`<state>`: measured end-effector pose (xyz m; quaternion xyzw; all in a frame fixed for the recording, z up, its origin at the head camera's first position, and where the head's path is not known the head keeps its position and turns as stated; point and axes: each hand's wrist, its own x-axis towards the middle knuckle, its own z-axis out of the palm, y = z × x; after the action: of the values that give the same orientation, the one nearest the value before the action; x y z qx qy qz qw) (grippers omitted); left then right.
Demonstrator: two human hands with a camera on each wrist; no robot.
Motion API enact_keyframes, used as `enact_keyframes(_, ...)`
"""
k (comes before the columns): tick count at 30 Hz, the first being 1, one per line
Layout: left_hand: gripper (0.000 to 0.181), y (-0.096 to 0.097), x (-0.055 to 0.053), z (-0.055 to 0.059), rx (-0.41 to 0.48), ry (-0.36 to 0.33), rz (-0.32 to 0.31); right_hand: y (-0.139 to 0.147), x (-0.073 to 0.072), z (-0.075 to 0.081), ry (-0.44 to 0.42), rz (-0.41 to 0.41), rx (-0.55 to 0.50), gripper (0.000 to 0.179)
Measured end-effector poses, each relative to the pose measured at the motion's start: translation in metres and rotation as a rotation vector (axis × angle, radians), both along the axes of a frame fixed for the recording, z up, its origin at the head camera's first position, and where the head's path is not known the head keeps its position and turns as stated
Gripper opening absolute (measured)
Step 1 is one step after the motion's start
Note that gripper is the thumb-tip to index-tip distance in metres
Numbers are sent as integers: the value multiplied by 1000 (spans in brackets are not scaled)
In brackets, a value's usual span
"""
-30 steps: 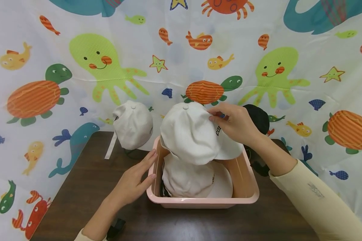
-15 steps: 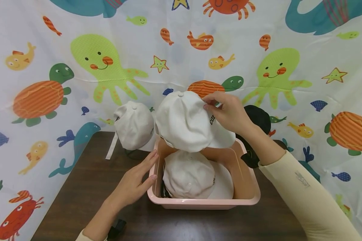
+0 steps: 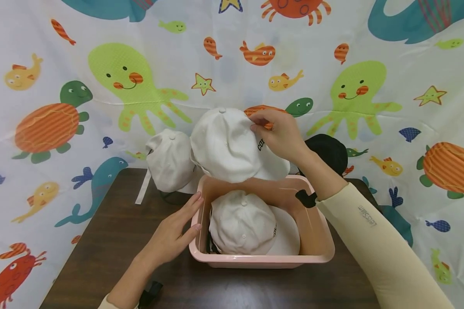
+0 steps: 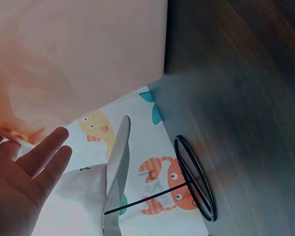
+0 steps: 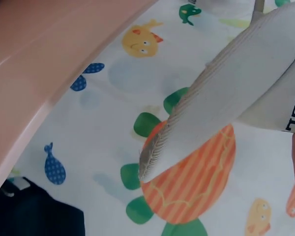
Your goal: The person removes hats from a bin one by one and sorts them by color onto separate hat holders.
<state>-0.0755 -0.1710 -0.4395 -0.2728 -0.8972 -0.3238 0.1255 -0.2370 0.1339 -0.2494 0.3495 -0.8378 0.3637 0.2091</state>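
Note:
My right hand [image 3: 279, 132] pinches a white baseball cap [image 3: 225, 148] by its crown, close to the dark lettering. The cap hangs above the back rim of a pink plastic basin [image 3: 263, 258]. Its brim [image 5: 211, 93] fills much of the right wrist view, where only a sliver of a finger shows. Inside the basin another white cap [image 3: 242, 223] lies crown up, brim to the right. My left hand [image 3: 172, 229] rests against the basin's left rim with fingers extended. The left wrist view shows those fingers [image 4: 46, 155] beside the basin's wall [image 4: 88, 49].
Behind the basin, to its left, a white cap [image 3: 171, 161] sits on a wire stand, whose black base [image 4: 195, 179] rests on the dark wooden table [image 3: 112, 223]. A black cap [image 3: 326, 152] is at back right. A sea-animal print cloth [image 3: 232, 64] hangs behind.
My right hand has lifted the white cap up and to the left, out over the basin's back rim. More of the cap inside the basin now shows. The left hand has stayed put.

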Motion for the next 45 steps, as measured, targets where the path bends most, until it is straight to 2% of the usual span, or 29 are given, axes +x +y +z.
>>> enact_keyframes(9,64,1,0,0,10,15,-1,-20,-8,5,7,-9,-30,17)
enact_keyframes(17,64,4,2,0,3,25,2,-39,-11,8,-2,-10,-121,19)
enact_keyframes(22,63,6,5,0,-5,14,7,-53,-16,4,18,-15,-149,18)
enact_keyframes(27,64,7,9,-2,-17,0,18,-69,-21,-1,-4,-17,-160,17)
enact_keyframes(34,64,6,10,0,-13,11,24,-91,-31,-6,-4,4,-178,17)
enact_keyframes(39,64,6,9,0,-17,4,25,-105,-36,-11,-14,14,-160,18)
enact_keyframes(45,64,6,11,-1,-17,-2,25,-123,-37,-23,-74,-4,-104,20)
